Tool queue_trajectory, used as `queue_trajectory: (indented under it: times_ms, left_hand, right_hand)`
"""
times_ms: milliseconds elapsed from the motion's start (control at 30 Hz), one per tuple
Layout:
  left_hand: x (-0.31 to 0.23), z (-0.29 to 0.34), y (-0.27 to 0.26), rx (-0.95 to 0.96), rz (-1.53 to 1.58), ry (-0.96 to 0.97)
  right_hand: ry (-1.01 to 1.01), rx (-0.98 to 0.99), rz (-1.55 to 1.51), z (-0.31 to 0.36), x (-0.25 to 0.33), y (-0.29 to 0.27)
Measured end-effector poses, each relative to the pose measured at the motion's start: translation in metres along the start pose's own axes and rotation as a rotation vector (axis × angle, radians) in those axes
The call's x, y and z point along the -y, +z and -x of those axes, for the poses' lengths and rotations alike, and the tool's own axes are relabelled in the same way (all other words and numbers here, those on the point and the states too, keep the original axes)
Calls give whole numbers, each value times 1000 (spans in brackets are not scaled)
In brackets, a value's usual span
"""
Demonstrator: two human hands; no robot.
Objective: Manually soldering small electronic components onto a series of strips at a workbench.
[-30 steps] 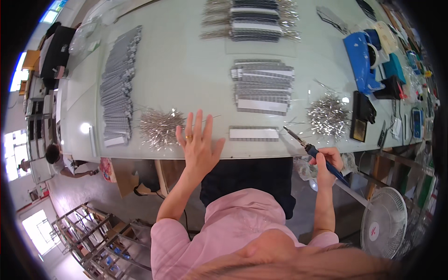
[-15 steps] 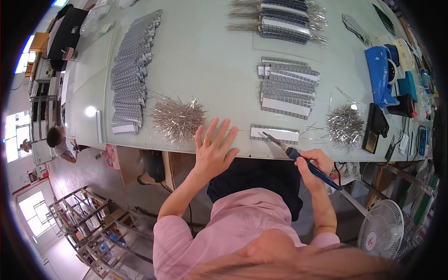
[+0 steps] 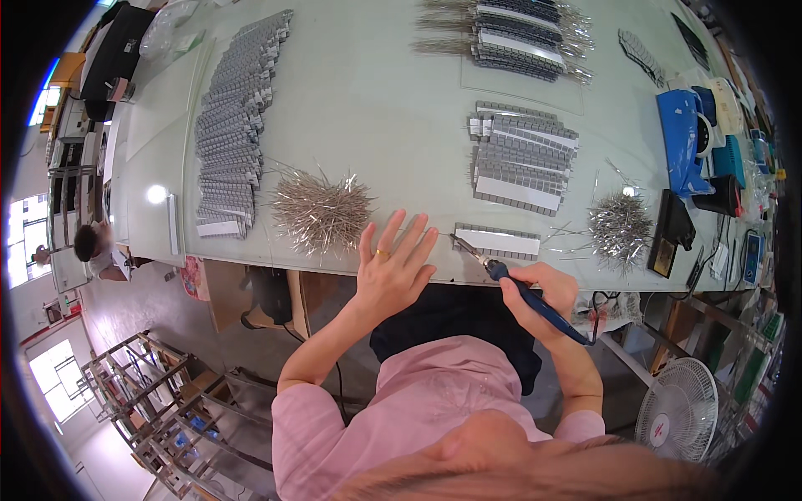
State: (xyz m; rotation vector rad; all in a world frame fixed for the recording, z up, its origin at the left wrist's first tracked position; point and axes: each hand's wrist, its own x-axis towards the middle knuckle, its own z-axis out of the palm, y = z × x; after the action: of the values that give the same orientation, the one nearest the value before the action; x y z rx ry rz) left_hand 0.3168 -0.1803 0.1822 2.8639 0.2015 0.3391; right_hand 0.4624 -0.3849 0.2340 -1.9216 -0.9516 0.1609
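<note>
Viewing remotely via head cam, I've got R hand (image 3: 539,301) closed round the blue handle of a soldering iron (image 3: 543,310), pen-style, w/ tip angled up-left. The tip is at the L end of a grey-and-white strip (image 3: 510,242) lying flat nr the front edge of the table (image 3: 368,100); can't tell if it's touching or just above.

L hand (image 3: 393,271) is palm down at the table edge, fingers fanned, thumb out, fingertips nr that same end. A fine wire seems to run btwn fingertips and strip; too thin to say if it's pinned. L pile of wires (image 3: 322,213) is just beside the L hand; R pile of wires (image 3: 620,224) is past the strip's R end, w/ a few loose ones btwn.

Beyond the strip: a stack of similar strips (image 3: 522,159), then a bundle w/ wires out both sides (image 3: 516,37). A long row of grey strips (image 3: 230,125) runs up the L side.

My read: step in hand is iron work at the strip's L end. Next move calls for a steady R wrist, precise tip pos., strip kept from sliding, and L fingertips clear of the hot end, imo.
</note>
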Motion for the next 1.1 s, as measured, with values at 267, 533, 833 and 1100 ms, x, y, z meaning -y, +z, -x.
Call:
queue_trajectory:
  times_ms: [267,533,833,1100]
  left_hand:
    - [0,-2,0,10,8,5]
    - [-4,10,-1,-173,66,63]
    - [-59,-15,13,-211,218,281]
    - [-69,-41,31,34,94,204]
  right_hand:
    - [-8,15,2,-5,1,4]
    - [-5,57,-18,-3,-7,-1]
    - [330,-415,-590,25,-32,-16]
    - [379,-615,-452,54,-59,-57]
